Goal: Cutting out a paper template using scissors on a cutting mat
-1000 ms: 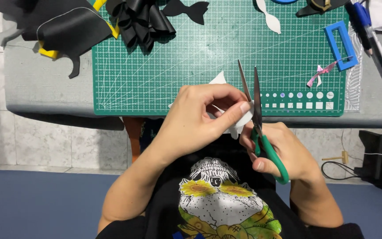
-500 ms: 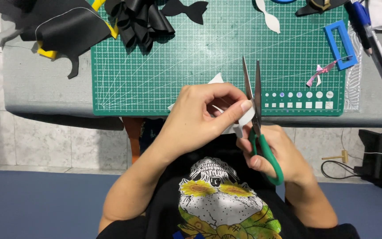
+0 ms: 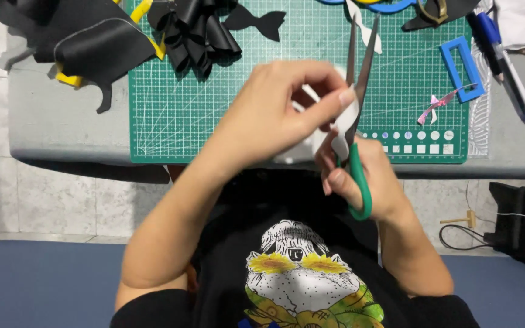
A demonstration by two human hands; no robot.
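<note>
Both hands moved far, now over mat (image 3: pixel 214 115) vs near its near edge before. L hand (image 3: pixel 274 115) w/ white piece (image 3: pixel 343 124) shifted far. Scissors (image 3: pixel 356 91) in R hand (image 3: pixel 360 176): blades opened slightly, tips reach mat's far edge.

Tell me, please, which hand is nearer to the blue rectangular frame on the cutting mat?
Right. The right hand, holding green-handled scissors, sits below the blue frame; the left hand, pinching white paper, lies farther left.
</note>
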